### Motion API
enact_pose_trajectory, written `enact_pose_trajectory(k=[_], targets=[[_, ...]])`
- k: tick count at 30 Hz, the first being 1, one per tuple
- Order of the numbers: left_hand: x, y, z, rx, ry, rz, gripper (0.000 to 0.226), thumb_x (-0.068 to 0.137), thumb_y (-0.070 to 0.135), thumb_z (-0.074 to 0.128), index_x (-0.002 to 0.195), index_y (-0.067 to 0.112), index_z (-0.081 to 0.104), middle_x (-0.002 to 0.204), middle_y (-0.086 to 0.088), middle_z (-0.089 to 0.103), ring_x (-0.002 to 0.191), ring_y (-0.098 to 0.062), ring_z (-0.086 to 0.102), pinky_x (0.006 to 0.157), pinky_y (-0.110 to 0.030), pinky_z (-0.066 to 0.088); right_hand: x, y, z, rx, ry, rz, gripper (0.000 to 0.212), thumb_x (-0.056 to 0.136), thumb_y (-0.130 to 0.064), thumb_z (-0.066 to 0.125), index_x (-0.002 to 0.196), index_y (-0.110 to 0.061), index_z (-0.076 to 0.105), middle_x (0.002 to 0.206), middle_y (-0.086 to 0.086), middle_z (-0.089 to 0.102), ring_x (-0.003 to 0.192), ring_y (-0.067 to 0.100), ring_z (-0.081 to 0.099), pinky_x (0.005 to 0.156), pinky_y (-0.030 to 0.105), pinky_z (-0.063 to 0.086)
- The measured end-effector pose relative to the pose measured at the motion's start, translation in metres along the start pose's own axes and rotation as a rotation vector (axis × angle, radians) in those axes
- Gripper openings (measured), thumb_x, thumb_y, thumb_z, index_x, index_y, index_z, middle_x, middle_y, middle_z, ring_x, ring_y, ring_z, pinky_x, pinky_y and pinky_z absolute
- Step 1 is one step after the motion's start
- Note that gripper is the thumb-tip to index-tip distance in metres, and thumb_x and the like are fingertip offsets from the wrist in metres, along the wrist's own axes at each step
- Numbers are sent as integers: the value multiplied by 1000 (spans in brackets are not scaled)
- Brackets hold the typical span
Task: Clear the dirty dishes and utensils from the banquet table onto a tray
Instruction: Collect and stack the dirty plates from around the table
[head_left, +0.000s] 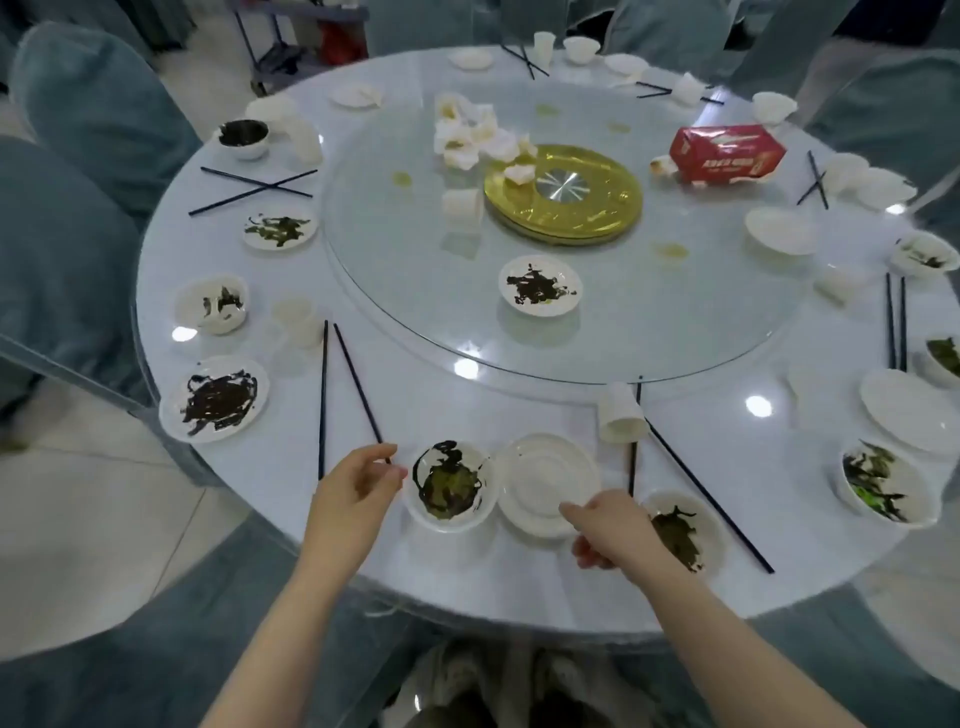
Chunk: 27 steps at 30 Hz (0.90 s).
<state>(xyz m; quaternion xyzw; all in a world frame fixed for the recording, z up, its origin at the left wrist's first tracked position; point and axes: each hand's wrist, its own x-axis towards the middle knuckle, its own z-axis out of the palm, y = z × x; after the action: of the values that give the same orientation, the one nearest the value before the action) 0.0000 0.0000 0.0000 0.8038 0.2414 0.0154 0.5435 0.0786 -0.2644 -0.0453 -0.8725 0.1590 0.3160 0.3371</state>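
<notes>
A round white banquet table (467, 582) holds several dirty white dishes, cups and black chopsticks. At the near edge sit a dirty bowl (450, 486), an empty white plate (545, 480) and a second smeared dish (683, 530). My left hand (358, 483) hovers just left of the dirty bowl, fingers apart, at the near tip of a chopstick pair (343, 384). My right hand (605, 527) reaches to the plate's near right rim, fingers curled, touching or nearly touching it. A tipped paper cup (618, 413) lies behind the plate. No tray is in view.
A glass turntable (701, 322) carries a gold disc (563, 200), crumpled napkins (470, 132), a red tissue pack (727, 153) and a dirty saucer (540, 286). Grey-blue covered chairs (78, 171) ring the table. A cart (280, 57) stands at the back left.
</notes>
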Motion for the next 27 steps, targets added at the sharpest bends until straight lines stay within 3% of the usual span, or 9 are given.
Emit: enact_pose_trajectory(k=[4, 7, 11, 14, 18, 23, 27], targets=[[4, -7, 0, -55, -102, -56, 25, 95, 9, 51, 108, 29, 60, 78, 10, 74, 73, -3, 69, 73, -20, 46, -2, 11, 12, 133, -64, 193, 35, 92, -32, 57, 78, 0, 64, 56, 10, 69, 47, 22, 67, 36, 18, 39], [7, -8, 5, -63, -150, -58, 24, 96, 11, 51, 106, 29, 62, 78, 6, 75, 73, -6, 70, 76, -22, 48, -3, 19, 21, 307, -30, 220, 32, 92, -26, 58, 81, 3, 64, 61, 16, 70, 46, 23, 65, 37, 20, 41], [11, -3, 14, -91, -191, -62, 26, 95, 12, 51, 104, 33, 62, 80, 6, 75, 77, -5, 70, 80, -26, 51, -3, 21, 30, 574, 14, 180, 18, 95, -15, 56, 93, 3, 62, 75, 20, 72, 53, 26, 67, 49, 30, 54], [12, 2, 21, -93, -228, -44, 25, 96, 14, 51, 103, 34, 63, 79, 4, 75, 78, -6, 70, 81, -27, 50, -5, 23, 24, 720, 81, 139, 13, 95, -14, 56, 94, -2, 59, 73, 17, 72, 53, 25, 67, 48, 28, 54], [15, 14, 35, -102, -278, -34, 23, 95, 12, 53, 105, 28, 66, 79, 0, 75, 77, -9, 70, 77, -24, 50, -13, 25, 2, 811, 169, 65, 9, 94, -13, 57, 93, -4, 55, 77, 19, 71, 61, 28, 72, 50, 28, 55], [15, 37, 68, -123, -340, -29, 21, 91, 14, 59, 104, 29, 66, 86, 4, 75, 83, -10, 71, 72, -18, 50, -25, 36, -34, 894, 241, -35, 9, 95, -12, 55, 93, -4, 52, 64, 13, 71, 62, 28, 72, 51, 30, 56], [14, 61, 106, -141, -417, -44, 21, 94, 14, 57, 114, 16, 64, 83, 1, 76, 80, -12, 72, 70, -18, 54, -37, 55, -62, 982, 320, -79, 7, 93, -10, 57, 91, -7, 51, 66, 16, 71, 62, 31, 71, 50, 28, 55]])
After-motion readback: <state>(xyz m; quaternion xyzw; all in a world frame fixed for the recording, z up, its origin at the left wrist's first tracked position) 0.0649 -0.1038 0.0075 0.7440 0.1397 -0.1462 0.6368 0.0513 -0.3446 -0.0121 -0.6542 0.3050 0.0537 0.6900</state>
